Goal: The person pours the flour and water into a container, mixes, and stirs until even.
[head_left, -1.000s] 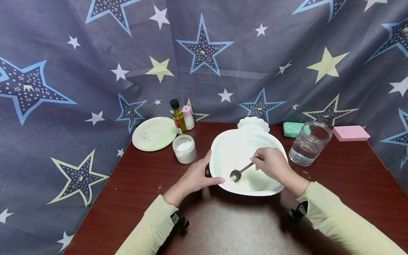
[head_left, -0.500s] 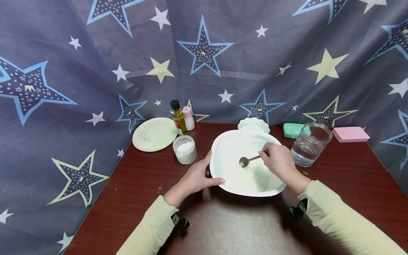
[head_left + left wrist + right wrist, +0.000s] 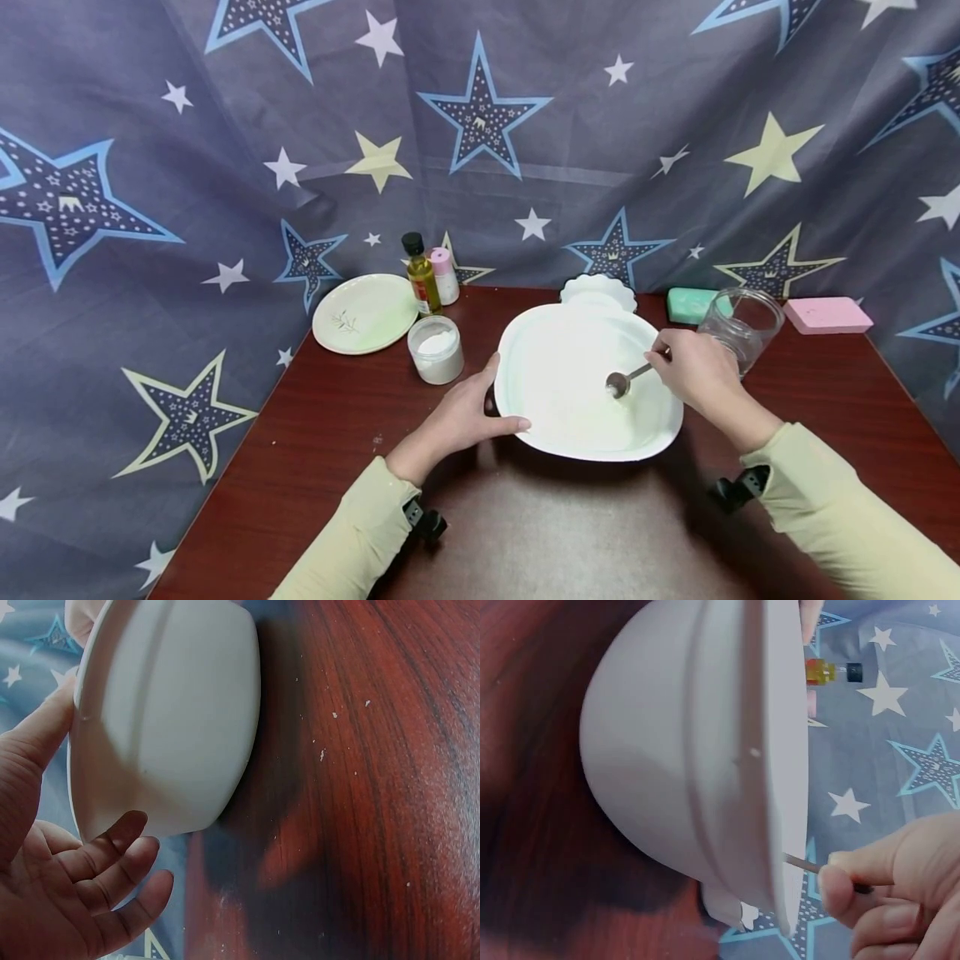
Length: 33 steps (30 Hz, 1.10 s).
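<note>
A white oval basin (image 3: 551,354) stands in the middle of the table, its inside washed out by glare. My left hand (image 3: 461,412) grips its left rim, the thumb lying over the edge. In the left wrist view several fingers (image 3: 120,851) curl beside the basin's outer wall. My right hand (image 3: 701,371) pinches the dark handle of a small round-bowled metal spoon (image 3: 618,385), which it holds over the right half of the basin. A little white stuff shows in the spoon's bowl. In the right wrist view the basin's wall hides that bowl.
Left of the basin stand a jar of white powder (image 3: 437,354), an oil bottle (image 3: 423,279), a pink-capped shaker (image 3: 446,279) and a plate (image 3: 360,317). A glass jug (image 3: 750,321) stands behind my right hand, near green (image 3: 686,306) and pink blocks (image 3: 828,315). A scalloped white dish (image 3: 597,290) sits behind.
The right hand has carried the spoon from the basin's front middle toward its right side, now partly covering the glass jug. The left hand keeps its hold on the rim.
</note>
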Motion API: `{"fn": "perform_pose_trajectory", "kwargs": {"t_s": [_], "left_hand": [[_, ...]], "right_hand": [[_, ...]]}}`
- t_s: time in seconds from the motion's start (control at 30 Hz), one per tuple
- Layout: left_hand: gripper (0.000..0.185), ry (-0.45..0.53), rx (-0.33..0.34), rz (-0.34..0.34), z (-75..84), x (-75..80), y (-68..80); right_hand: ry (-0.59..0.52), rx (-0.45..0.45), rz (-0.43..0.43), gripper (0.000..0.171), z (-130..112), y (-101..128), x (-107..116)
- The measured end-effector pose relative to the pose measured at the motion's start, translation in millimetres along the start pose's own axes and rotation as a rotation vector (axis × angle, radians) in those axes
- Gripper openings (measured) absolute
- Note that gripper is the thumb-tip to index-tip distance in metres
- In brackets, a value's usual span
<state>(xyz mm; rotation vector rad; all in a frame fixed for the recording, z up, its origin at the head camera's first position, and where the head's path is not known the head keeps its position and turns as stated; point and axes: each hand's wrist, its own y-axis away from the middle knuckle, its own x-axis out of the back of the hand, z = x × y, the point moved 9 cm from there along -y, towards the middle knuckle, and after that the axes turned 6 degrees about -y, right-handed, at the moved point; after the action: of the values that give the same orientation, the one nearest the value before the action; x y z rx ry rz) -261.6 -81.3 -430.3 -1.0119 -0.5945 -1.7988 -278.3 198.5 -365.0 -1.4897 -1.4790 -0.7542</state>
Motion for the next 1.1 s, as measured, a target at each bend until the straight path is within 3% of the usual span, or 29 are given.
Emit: {"fn": "perform_pose_trajectory", "kwargs": {"t_s": [0.17, 0.33, 0.43, 0.87, 1.1], "left_hand": [[0.113, -0.001, -0.003, 0.001, 0.8, 1.1, -0.1], [0.114, 0.001, -0.004, 0.001, 0.9, 1.9, 0.2], [0.114, -0.001, -0.006, 0.004, 1.1, 2.4, 0.3], [0.112, -0.003, -0.019, 0.019, 1.1, 1.4, 0.2], [0.113, -0.001, -0.027, 0.025, 1.0, 0.5, 0.4]], "right_hand": [[0.006, 0.037, -0.082, 0.008, -2, 3, 2], [-0.021, 0.037, -0.225, 0.012, -4, 6, -7], [-0.054, 0.039, -0.268, 0.013, -6, 9, -13], [-0.219, 0.085, -0.195, 0.015, -27, 12, -37], [-0.266, 0.061, -0.147, 0.015, -36, 8, -50]]}}
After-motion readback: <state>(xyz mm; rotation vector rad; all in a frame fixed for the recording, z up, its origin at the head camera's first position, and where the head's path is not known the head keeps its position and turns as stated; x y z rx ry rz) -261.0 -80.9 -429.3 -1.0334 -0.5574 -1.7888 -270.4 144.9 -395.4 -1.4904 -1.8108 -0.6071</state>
